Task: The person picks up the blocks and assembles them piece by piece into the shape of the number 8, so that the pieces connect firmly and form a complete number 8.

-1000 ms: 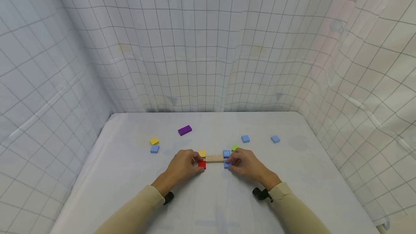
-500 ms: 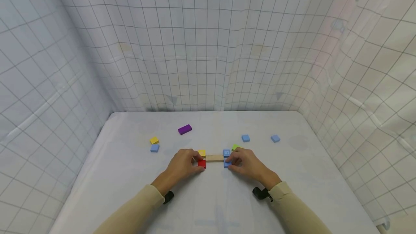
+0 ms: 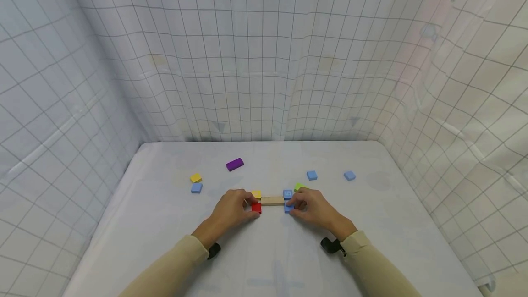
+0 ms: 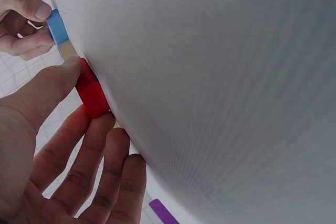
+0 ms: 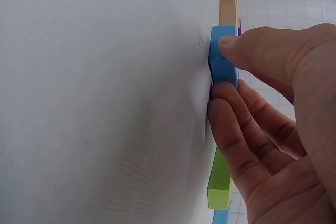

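While your left hand [image 3: 233, 207] pinches a red block [image 4: 93, 98] between thumb and fingers, your right hand [image 3: 314, 209] grips a blue block [image 5: 224, 71] the same way. Wooden bar [image 3: 272, 201] lies between the two, on the tabletop [image 3: 264, 255]. Against half a second ago: hands in the same spots, grips unchanged, all three pieces unshifted.

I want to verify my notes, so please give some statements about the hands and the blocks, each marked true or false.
1. The left hand pinches a red block. True.
2. Both hands pinch the same block. False: the right hand pinches a blue block.
3. A tan strip lies between the hands. True.
4. The purple block touches the tan strip. False: the purple block lies apart from it, farther back.
5. Neither hand touches the purple block. True.
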`<state>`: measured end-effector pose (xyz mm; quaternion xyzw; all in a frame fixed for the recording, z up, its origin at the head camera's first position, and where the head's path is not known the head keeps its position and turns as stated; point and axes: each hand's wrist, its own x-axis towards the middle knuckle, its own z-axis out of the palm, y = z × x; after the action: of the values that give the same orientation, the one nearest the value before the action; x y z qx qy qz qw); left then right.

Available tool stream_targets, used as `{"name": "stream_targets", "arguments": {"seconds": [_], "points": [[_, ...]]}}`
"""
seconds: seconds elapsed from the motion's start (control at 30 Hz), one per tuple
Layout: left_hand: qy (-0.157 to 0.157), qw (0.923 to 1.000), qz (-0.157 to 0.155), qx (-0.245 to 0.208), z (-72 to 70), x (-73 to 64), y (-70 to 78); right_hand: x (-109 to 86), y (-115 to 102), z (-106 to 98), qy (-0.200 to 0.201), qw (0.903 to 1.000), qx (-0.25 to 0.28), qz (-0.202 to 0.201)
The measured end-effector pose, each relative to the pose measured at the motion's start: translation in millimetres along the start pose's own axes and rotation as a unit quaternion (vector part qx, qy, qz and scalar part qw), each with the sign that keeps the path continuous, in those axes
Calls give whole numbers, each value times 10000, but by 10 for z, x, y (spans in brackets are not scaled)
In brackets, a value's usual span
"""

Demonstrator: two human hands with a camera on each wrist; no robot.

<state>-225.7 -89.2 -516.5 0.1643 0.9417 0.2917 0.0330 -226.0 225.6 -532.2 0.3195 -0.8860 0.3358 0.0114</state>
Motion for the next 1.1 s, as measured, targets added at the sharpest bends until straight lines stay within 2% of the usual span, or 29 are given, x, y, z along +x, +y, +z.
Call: {"name": "stream_targets", "arguments": {"seconds": [0.2, 0.33, 0.37, 0.43, 0.57, 0.6, 0.67, 1.1], "points": [[37, 10000, 31, 29, 14, 0, -8, -7, 11, 6, 13, 10000, -44, -19], [83, 9997, 233, -60, 6, -14, -32, -15, 13, 7, -17, 10000, -48, 33], [147, 9989, 423, -118, 47, 13, -133, -15, 14, 7, -24, 10000, -36, 39], [199, 9986, 465, -176, 35, 4, -147, -13, 15, 4, -36, 10000, -24, 33], [222, 9991, 255, -249, -8, -21, -152, -6, 15, -4, -53, 10000, -48, 3], [185, 9996, 37, -221, -67, -60, -58, -6, 16, -7, -51, 10000, -59, -7], [203, 9996, -68, -190, -96, -73, -67, -5, 20, -10, -46, 10000, -75, -23], [612, 9978, -233, -125, -303, -136, -233, -9, 27, -14, -4, 9999, -118, -64]]}}
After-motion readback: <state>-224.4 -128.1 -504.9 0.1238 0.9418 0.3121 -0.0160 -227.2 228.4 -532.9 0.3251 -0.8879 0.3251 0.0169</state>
